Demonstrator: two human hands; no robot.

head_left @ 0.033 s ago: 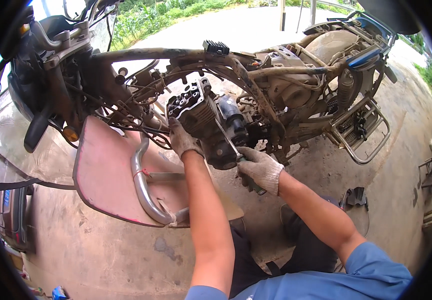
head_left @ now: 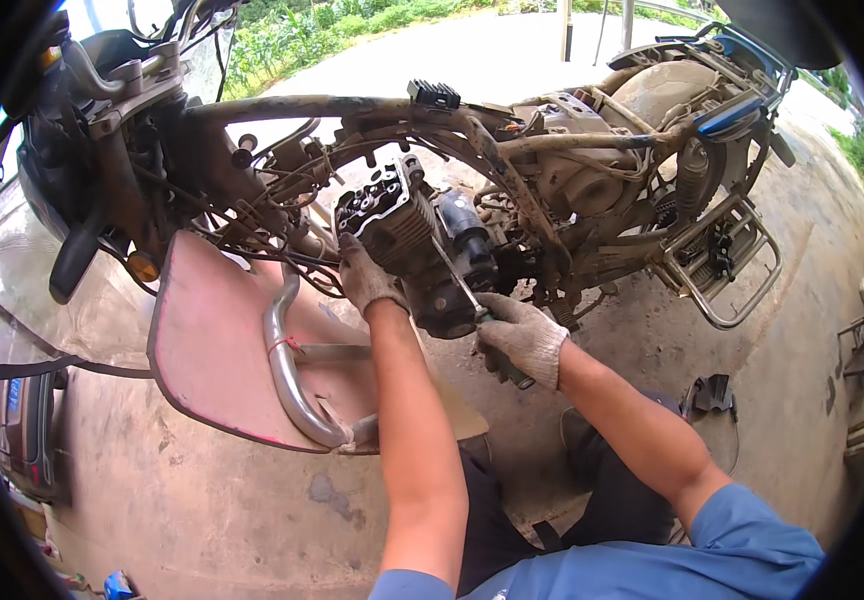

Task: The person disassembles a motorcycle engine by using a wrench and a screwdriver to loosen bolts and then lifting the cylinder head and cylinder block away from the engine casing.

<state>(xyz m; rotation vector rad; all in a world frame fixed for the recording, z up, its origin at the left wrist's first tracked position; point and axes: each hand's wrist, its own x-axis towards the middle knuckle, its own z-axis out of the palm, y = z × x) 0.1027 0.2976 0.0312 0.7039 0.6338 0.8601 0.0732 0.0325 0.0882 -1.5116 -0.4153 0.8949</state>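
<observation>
My left hand [head_left: 367, 275], in a soiled knit glove, grips the front lower side of the engine's cylinder head [head_left: 372, 205], whose top is uncovered, showing valve parts. My right hand [head_left: 522, 340], also gloved, is wrapped around the green handle of a long screwdriver [head_left: 457, 278]. Its metal shank slants up and left along the finned cylinder [head_left: 407, 240]; I cannot make out exactly where the tip touches. The engine's dark lower case [head_left: 444, 308] sits just behind the shank, inside the motorcycle's dirty frame [head_left: 297, 108].
The motorcycle's front [head_left: 82, 210] is at left, its rear rack [head_left: 727, 270] at right. Below left lies a pink panel [head_left: 207, 350] with a bent chrome tube [head_left: 282, 370]. A dark case [head_left: 22, 430] stands at far left, black parts [head_left: 712, 395] on the floor at right.
</observation>
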